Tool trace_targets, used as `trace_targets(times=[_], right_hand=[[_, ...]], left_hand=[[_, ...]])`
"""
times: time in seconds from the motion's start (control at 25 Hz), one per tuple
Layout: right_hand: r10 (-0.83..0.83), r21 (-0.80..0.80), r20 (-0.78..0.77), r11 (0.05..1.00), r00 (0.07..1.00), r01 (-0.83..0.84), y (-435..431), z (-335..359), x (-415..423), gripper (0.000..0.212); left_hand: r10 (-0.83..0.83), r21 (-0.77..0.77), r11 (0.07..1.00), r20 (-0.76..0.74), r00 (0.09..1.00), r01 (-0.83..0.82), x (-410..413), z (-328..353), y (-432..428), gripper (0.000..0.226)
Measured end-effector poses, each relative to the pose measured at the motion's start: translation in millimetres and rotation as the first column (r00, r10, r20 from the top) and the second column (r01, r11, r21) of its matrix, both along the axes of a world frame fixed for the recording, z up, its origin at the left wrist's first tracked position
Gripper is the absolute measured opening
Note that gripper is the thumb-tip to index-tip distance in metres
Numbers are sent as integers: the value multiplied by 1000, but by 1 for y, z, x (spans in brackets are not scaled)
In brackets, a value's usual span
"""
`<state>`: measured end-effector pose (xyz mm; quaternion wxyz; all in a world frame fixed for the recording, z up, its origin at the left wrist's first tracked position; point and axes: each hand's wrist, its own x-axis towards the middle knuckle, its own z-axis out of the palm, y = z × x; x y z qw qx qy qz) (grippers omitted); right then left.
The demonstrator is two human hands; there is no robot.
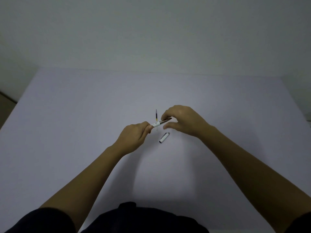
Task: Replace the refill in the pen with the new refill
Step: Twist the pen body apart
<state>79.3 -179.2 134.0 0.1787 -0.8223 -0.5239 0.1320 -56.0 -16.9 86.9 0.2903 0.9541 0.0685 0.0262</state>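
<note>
While left hand (pixel 134 137) grips pen (pixel 159 123), refill (pixel 156 115) lies just beyond.

Dim, bluish cast; soft shadows under arms, wide-angle warp at edges, slight blur.

A pale table (pixel 84 132) carries a white pen cap (pixel 164 137) and a thin refill (pixel 156 116).

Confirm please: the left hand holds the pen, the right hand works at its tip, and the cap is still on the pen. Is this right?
Not quite. The cap is off and lies on the table, near the right hand. The head view shows it. The rest holds: the left hand holds the pen and the right hand works at its tip.
</note>
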Motion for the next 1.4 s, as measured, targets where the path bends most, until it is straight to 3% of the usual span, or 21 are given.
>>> trace_targets(times=[0.08, 0.16, 0.36, 0.44, 0.52, 0.64, 0.84, 0.96, 1.16, 1.4], right_hand=[[-32, -129, -64, 991, 997, 24, 1, 2, 2, 39], [-22, -190, -76, 982, 997, 7, 4, 3, 3, 34], [44, 73, -48, 996, 998, -40, -1, 9, 1, 14], [42, 142, -46, 989, 998, -35, -3, 11, 1, 20], [11, 109, -110, 994, 994, 1, -3, 12, 0, 33], [-11, -16, -102, 1000, 995, 10, 0, 9, 0, 27], [41, 86, -140, 996, 989, -29, -2, 14, 3, 11], [13, 72, -134, 997, 991, -4, -3, 15, 2, 24], [-109, -131, -137, 987, 984, 91, 0, 14, 2, 42], [-1, 85, -203, 996, 979, 19, -7, 22, 3, 10]], left_hand=[[-27, 61, 998, 14, 1000, 26, -1, 4, 1, 41], [-61, 127, 990, 9, 998, 59, -3, 7, 1, 57], [-69, 142, 988, 35, 997, 63, -4, 12, 2, 65], [-60, 141, 989, 46, 997, 53, -3, 15, 1, 65], [-44, 139, 990, 47, 998, 37, -3, 17, 1, 65], [-31, 126, 992, 29, 999, 27, -4, 18, 1, 71], [-23, 123, 992, 33, 999, 18, -2, 18, -2, 72], [-15, 137, 991, 30, 999, 11, -2, 19, -2, 66], [-18, 132, 991, 28, 999, 14, -2, 22, -2, 66], [-17, 125, 992, 52, 999, 11, -4, 24, -4, 65]])
